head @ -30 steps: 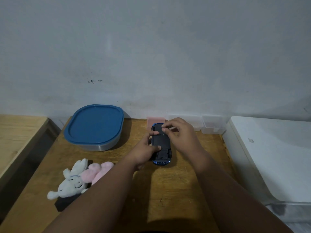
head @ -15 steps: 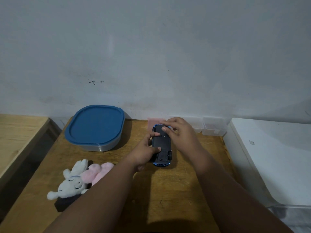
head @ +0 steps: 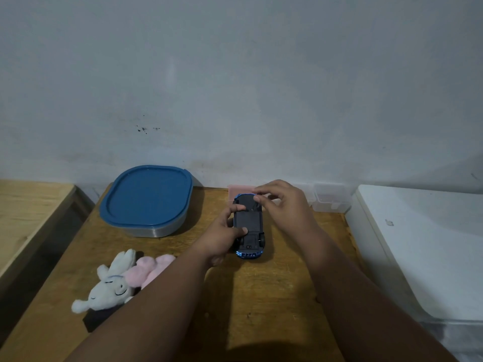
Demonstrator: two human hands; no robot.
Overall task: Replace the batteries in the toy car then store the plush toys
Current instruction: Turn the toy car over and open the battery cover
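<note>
A blue toy car lies upside down on the wooden table, its black underside up. My left hand grips the car's left side, thumb on the underside. My right hand hovers at the car's far end with thumb and forefinger pinched together over the battery area; whether they hold something small I cannot tell. A white plush bunny and a pink plush toy lie at the table's near left, partly behind my left forearm.
A blue-lidded container stands at the back left. A pink box and small clear boxes sit against the wall. A white appliance flanks the right; a dark block lies under the bunny.
My right hand has lifted off the car's far end and shifted slightly right, uncovering more of the underside. My left hand keeps its grip on the car.
</note>
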